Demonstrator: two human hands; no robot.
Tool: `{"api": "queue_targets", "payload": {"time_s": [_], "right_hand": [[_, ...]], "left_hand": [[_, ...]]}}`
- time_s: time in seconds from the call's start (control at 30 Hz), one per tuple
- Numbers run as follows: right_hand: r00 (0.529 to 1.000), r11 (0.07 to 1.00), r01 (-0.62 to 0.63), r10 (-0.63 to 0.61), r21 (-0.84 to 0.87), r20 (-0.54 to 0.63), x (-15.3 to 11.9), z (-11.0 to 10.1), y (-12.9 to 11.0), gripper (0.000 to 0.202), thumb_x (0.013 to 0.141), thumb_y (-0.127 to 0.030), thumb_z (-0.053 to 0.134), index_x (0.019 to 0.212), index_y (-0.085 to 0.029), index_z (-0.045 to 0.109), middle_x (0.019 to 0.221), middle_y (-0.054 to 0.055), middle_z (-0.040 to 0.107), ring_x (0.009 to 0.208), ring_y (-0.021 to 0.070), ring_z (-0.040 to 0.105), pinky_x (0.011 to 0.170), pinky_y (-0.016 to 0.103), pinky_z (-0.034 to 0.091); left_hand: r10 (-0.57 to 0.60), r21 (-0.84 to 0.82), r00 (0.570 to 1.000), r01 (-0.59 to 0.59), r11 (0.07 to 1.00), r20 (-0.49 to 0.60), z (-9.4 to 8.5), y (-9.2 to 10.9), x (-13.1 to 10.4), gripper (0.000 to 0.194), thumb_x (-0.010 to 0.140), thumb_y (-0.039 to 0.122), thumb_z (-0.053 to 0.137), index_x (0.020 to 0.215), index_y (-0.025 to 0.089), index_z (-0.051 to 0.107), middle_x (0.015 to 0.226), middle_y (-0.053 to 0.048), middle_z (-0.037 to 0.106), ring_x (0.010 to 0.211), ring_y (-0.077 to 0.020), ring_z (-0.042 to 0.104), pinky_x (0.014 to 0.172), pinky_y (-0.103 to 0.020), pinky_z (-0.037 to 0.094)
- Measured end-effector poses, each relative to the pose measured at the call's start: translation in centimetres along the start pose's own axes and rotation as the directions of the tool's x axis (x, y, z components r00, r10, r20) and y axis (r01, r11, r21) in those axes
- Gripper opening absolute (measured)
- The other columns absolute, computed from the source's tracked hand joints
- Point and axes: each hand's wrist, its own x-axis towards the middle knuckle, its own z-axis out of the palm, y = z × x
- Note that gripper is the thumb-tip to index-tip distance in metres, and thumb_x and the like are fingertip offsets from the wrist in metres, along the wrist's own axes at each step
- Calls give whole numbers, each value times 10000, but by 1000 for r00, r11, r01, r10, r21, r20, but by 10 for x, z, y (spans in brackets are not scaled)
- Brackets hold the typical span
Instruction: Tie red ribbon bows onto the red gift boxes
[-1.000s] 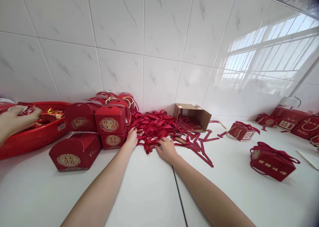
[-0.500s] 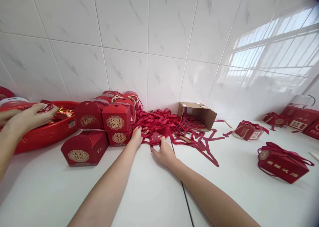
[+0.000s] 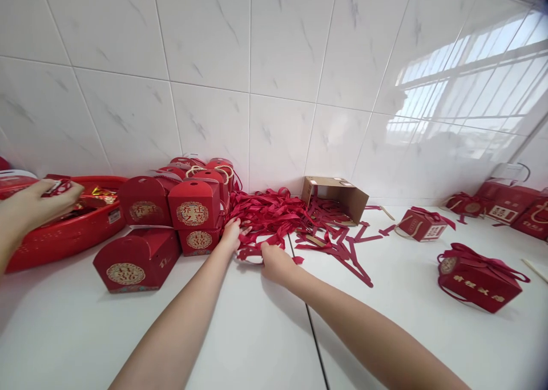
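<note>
A tangled pile of dark red ribbons [image 3: 274, 204] lies against the tiled wall. At its near left edge is my left hand [image 3: 232, 235], palm down with fingers spread apart, beside the stacked boxes. My right hand [image 3: 275, 262] is closed on a red ribbon [image 3: 247, 253] at the front of the pile; a short end shows on the hand's right side. Its fingertips are partly hidden. Left of my hands stand red gift boxes [image 3: 194, 204] with gold round emblems, stacked two high, and a single red box [image 3: 137, 261] in front.
An open cardboard box [image 3: 357, 202] lies on its side, flat red strips [image 3: 355, 264] spilling out. Ribbon-tied boxes [image 3: 482, 278] stand at the right. Another person's hand [image 3: 38, 201] holds a small red packet over a red plastic basket [image 3: 64, 247]. A dark seam crosses the white table.
My right hand has drawn a ribbon slightly toward me from the pile's front. My left hand's fingers have spread. The other person's hand has shifted left in view.
</note>
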Motion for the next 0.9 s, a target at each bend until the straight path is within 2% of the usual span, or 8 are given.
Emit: {"api": "queue_targets", "payload": {"time_s": [0.17,0.27,0.4,0.5,0.6,0.67,0.73,0.9], "right_hand": [[979,987,161,-157,-19,128,-60,-15,21,355,579,-71,577,908,-196,531,832,77,647,671,239,600,499,258,317],[971,978,207,-208,21,121,-94,-25,39,206,616,-84,530,775,-214,525,765,31,617,630,184,544,513,254,287],[991,988,135,-135,81,2,-107,-42,72,134,670,-81,459,599,-194,472,672,7,562,609,144,479,540,254,279],[995,989,17,-3,147,-97,-93,-54,102,112,717,-132,472,635,-193,518,620,-14,546,574,133,473,518,241,301],[968,972,-104,147,210,-201,-66,-62,129,244,861,-238,391,728,-174,586,639,-1,574,599,144,525,527,246,365],[940,958,-169,228,233,-255,-43,-64,142,340,938,-300,329,813,-151,608,697,14,602,639,146,563,566,261,421],[923,948,-211,274,239,-271,-20,-64,150,288,949,-341,407,926,-135,606,815,26,630,703,138,597,636,287,483],[919,949,-257,299,183,-256,24,-46,153,270,904,-333,539,1100,-152,579,1097,69,607,938,184,607,809,386,515]], "left_hand": [[146,252,989,-151,956,39,7,-2,-9,325,897,321,529,1182,165,537,1189,-90,568,996,-204,590,840,-419,511],[302,441,944,-331,834,136,16,-12,-27,355,846,267,593,1188,188,535,1354,-111,443,1222,-285,439,993,-502,382],[392,577,820,-572,583,418,32,-23,-57,450,737,138,622,1176,204,546,1515,-97,209,1411,-332,18,1130,-498,33],[292,558,691,-713,424,661,37,-23,-68,393,770,199,569,1158,256,588,1509,-33,289,1411,-289,86,1139,-453,8],[114,529,588,-783,326,801,33,-24,-68,325,775,323,583,1093,317,647,1436,2,438,1384,-293,210,1124,-479,95],[18,548,575,-789,278,818,29,-27,-64,305,777,401,579,1058,325,671,1373,-19,517,1358,-318,279,1100,-522,137],[-29,582,592,-780,231,805,27,-31,-59,344,786,447,559,1088,316,661,1348,-45,542,1340,-330,319,1086,-537,157],[-18,658,661,-742,131,750,26,-37,-55,619,753,489,575,1316,247,489,1439,-106,426,1361,-349,268,1090,-509,166]]}}
